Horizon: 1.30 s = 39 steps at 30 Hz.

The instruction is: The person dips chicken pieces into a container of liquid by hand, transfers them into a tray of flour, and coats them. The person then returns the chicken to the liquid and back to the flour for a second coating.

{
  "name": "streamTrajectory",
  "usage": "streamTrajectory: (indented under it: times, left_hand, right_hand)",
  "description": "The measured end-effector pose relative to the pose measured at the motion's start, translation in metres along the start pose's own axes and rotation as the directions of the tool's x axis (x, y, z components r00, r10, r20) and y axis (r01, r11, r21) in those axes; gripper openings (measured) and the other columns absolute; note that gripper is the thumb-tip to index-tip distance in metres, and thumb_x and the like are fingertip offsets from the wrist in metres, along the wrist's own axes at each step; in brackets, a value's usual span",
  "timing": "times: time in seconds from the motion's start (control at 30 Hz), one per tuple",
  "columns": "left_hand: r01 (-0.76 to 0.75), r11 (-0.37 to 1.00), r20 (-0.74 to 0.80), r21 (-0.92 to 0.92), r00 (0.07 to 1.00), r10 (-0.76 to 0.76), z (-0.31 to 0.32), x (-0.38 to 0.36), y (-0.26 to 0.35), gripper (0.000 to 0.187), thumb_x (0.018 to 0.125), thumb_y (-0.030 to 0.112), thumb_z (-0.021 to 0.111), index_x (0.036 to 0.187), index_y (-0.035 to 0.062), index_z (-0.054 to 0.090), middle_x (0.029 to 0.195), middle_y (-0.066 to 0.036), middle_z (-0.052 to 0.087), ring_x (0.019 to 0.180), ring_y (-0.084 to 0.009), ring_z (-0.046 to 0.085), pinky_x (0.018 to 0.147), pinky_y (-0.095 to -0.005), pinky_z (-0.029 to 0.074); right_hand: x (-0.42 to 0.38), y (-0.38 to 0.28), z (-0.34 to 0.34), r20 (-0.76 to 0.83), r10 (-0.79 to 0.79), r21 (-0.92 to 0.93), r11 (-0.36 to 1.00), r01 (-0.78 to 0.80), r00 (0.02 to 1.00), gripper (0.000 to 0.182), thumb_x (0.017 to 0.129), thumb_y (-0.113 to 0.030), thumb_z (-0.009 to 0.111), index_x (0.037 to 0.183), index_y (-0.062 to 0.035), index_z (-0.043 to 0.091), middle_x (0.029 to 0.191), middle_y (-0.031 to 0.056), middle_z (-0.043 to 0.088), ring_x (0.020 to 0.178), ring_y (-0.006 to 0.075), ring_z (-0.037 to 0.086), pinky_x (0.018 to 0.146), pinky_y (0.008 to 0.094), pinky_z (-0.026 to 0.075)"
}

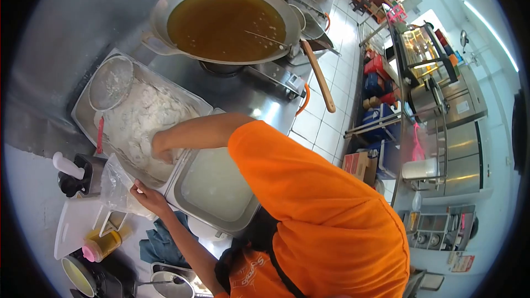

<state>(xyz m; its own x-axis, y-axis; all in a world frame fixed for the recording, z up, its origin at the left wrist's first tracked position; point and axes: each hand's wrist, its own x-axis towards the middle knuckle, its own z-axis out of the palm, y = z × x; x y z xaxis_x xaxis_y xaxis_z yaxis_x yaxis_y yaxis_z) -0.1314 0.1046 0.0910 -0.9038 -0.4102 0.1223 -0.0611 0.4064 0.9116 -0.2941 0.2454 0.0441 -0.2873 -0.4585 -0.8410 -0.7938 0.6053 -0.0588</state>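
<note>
My right hand (163, 146) reaches down into a metal tray (84, 99) of white flour (138, 110); its fingers are sunk in the flour and hidden. At the tray's near corner, my left hand (148, 196) grips the edge of a clear plastic bag (117, 185). A round mesh strainer (111, 84) with a red handle lies at the far end of the flour tray. Beside the tray, a second metal tray (248, 212) holds a cloudy pale liquid.
A large wok (160, 14) of brown oil sits on the stove beyond the trays, with a wooden-handled tool (318, 74) across its rim. A black-and-white container (83, 174), an oil jar (102, 244) and a dark cloth (165, 245) lie near my left arm.
</note>
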Motion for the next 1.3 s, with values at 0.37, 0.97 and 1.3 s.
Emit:
streamTrajectory:
  times: [0.37, 0.97, 1.3]
  left_hand:
    - [-0.001, 0.999, 0.017, -0.046, 1.000, 0.002, 0.001, -0.003, 0.000, 0.052, 0.103, 0.047, 0.043, 0.099, -0.0043, 0.051, 0.087, -0.016, 0.051, 0.081, -0.0268, 0.043, 0.080, -0.0353, 0.041]
    - [0.062, 0.998, 0.018, -0.029, 0.998, -0.062, 0.001, -0.007, 0.004, 0.052, 0.102, 0.048, 0.042, 0.100, -0.0036, 0.050, 0.090, -0.016, 0.050, 0.084, -0.0268, 0.044, 0.082, -0.0349, 0.041]
    - [0.056, 0.996, 0.035, -0.068, 0.998, -0.054, -0.001, -0.006, 0.007, 0.046, 0.103, 0.043, 0.044, 0.102, -0.0032, 0.050, 0.092, -0.015, 0.051, 0.085, -0.0259, 0.044, 0.083, -0.0349, 0.040]
  right_hand:
    - [-0.064, 0.063, 0.023, -0.299, 0.388, 0.566, 0.808, -0.165, 0.872, 0.064, 0.072, -0.052, 0.069, 0.117, -0.0070, 0.068, 0.117, 0.0134, 0.067, 0.104, 0.0305, 0.064, 0.093, 0.0406, 0.047]
    - [0.019, 0.072, 0.041, -0.580, 0.441, 0.623, 0.782, 0.024, 0.685, 0.061, 0.068, -0.043, 0.073, 0.118, -0.0085, 0.067, 0.113, 0.0194, 0.067, 0.104, 0.0324, 0.063, 0.090, 0.0420, 0.049]
    - [0.062, 0.051, -0.007, -0.535, 0.676, 0.707, 0.686, -0.168, 0.507, 0.053, 0.071, -0.044, 0.063, 0.107, -0.0052, 0.071, 0.112, 0.0220, 0.067, 0.101, 0.0326, 0.066, 0.088, 0.0452, 0.050]
